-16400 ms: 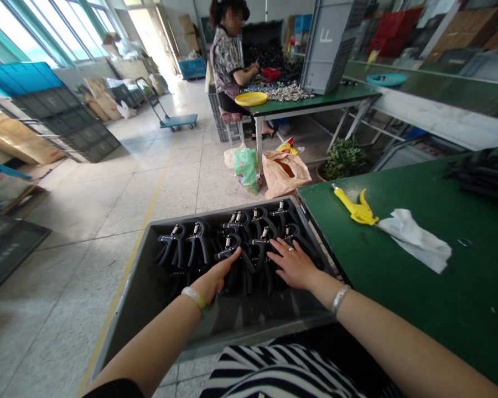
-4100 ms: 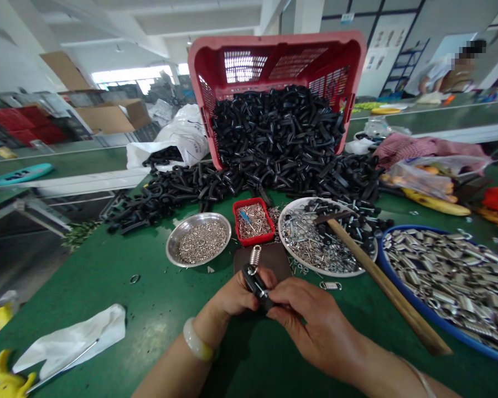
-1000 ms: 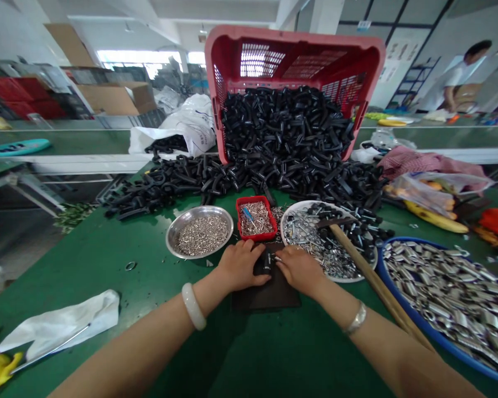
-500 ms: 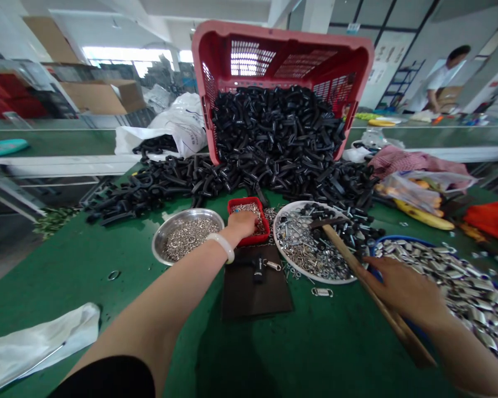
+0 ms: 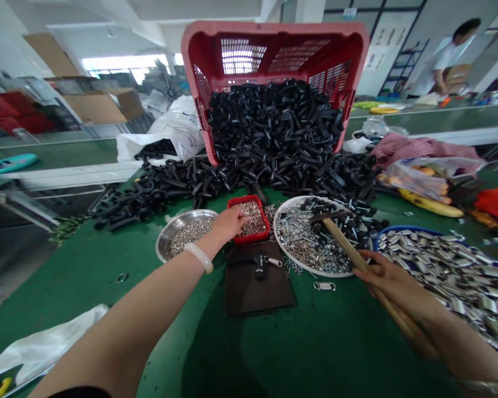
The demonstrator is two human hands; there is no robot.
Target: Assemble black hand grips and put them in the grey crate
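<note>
My left hand (image 5: 228, 224) reaches over the wall of a small red tray (image 5: 249, 235) of tiny metal pins, its fingertips at the pins. My right hand (image 5: 388, 279) wraps the wooden handle of a hammer (image 5: 382, 287), whose dark head (image 5: 327, 216) rests on a white plate (image 5: 315, 267) of screws and small parts. Between my hands, a dark leather pad (image 5: 259, 290) holds a black hand-grip part (image 5: 259, 267) and a small steel spring (image 5: 274, 261). Another spring (image 5: 324, 286) lies on the green table (image 5: 315, 342).
A tipped red crate (image 5: 274, 55) spills a heap of black plastic handles (image 5: 274, 132) behind the work area. A steel bowl of rings (image 5: 185, 235) and a blue-rimmed tray of silver tubes (image 5: 448, 271) flank it. A co-worker (image 5: 444, 66) stands at a far bench.
My right hand has closed around the hammer handle, which has shifted slightly. My left hand stays at the red tray, with its fingers further over the pins. The view has shifted slightly.
</note>
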